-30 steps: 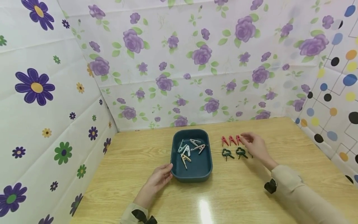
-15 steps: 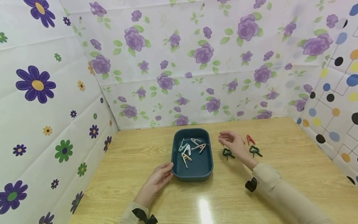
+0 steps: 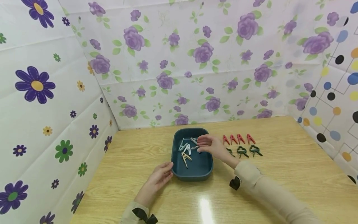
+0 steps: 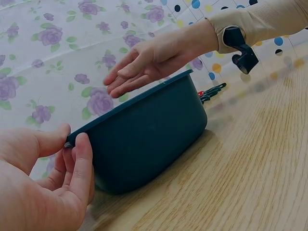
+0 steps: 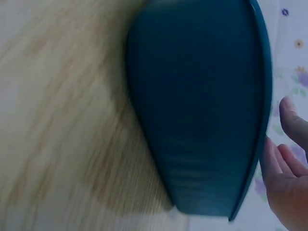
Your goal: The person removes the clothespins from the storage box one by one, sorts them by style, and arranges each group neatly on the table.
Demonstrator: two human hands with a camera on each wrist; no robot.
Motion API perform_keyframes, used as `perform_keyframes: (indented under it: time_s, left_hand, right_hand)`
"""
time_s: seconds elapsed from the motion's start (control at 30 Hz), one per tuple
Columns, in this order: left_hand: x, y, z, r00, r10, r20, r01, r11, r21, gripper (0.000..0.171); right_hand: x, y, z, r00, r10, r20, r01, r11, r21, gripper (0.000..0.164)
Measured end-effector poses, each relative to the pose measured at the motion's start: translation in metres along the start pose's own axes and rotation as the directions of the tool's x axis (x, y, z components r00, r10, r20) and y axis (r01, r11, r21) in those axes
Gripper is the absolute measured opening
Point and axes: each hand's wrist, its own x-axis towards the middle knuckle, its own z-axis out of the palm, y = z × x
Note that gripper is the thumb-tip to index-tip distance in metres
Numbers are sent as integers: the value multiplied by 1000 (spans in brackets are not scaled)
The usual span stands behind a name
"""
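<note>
My left hand (image 3: 160, 177) holds the near left rim of a dark teal plastic bin (image 3: 193, 179), thumb on the outer lip; the left wrist view shows thumb and fingers pinching that rim (image 4: 130, 103). My right hand (image 3: 211, 146) is over the bin's right side, its fingers loosely extended and nothing held. Inside the bin lie several pale spring clothespins: a yellowish one (image 3: 185, 159), a white one (image 3: 186, 149) and a light teal one (image 3: 181, 145) among them. My right hand partly covers a pale clip (image 3: 194, 140) and a pinkish one.
Right of the bin, on the wooden table (image 3: 134, 146), is a row of several red clips (image 3: 241, 139). Nearer to me are three dark green clips (image 3: 242, 151), the leftmost partly behind my right hand. Patterned sheets (image 3: 156, 62) rise behind and at both sides.
My right hand has moved left, from beside the red clips across to over the bin, uncovering both rows. My left hand and the bin have stayed in place.
</note>
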Motion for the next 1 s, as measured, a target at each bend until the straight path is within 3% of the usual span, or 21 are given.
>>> perform_keyframes:
  time_s: [0.17,0.4,0.67,0.83,1.0]
  left_hand:
    - [-1,1,0,1000,3,-1,-3,1000,-1,33]
    - [-2,0,0,1000,11,3,-11,1000,10,31]
    - [-2,0,2,1000,5,13,-5,1000,10,29]
    - [-2,0,1,1000,5,17,-5,1000,12,36]
    - [-2,1,0,1000,0,12,0,1000,11,38]
  right_hand:
    - [5,-5,23,998,16,55,-7,987,-158,52]
    - [11,-7,55,997,77,12,-64,894,-444,60]
    - [13,1,73,996,77,-40,-87,867,-490,60]
    - [16,2,77,992,122,-16,-110,821,-560,62]
    - [17,4,79,990,142,14,-105,791,-603,51]
